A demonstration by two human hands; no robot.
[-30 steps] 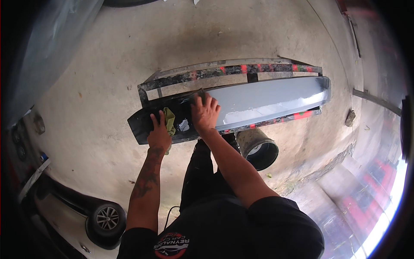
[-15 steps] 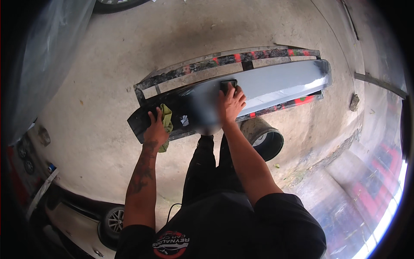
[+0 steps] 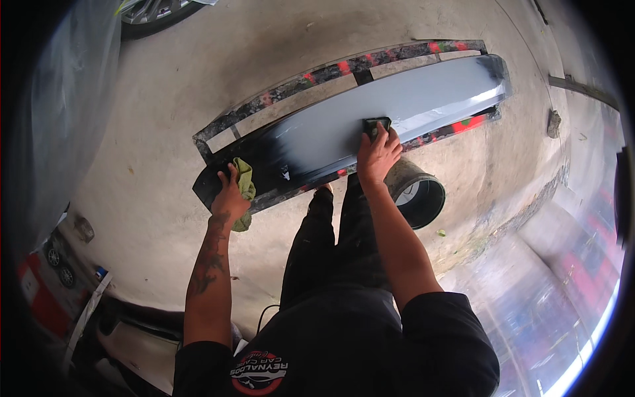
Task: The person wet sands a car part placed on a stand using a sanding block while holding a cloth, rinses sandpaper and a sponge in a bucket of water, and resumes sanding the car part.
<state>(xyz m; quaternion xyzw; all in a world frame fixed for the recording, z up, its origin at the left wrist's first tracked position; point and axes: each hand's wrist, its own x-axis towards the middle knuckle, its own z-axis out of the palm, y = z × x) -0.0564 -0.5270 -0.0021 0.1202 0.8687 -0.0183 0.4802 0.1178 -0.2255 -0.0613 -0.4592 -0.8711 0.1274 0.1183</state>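
Note:
A long panel (image 3: 317,126), black at the left end and grey along the rest, lies on a paint-spattered metal stand (image 3: 291,81). My left hand (image 3: 230,193) rests at the panel's black end, gripping a crumpled olive-green cloth (image 3: 243,175) that hangs over the near edge. My right hand (image 3: 380,155) is closed on a small dark block (image 3: 372,124), pressed against the grey surface near the middle. A small pale patch shows on the black part between my hands.
Under the panel a round bucket (image 3: 430,205) lies on the concrete floor (image 3: 145,132). Translucent plastic sheeting (image 3: 66,86) hangs at left and right. A car wheel (image 3: 152,20) is at the top, dark car parts (image 3: 132,324) lie lower left, and a small stone (image 3: 554,123) sits at right.
My right hand has moved to the right along the panel with the dark block. Grey now reaches further left over the black surface. The panel appears higher and more slanted in view.

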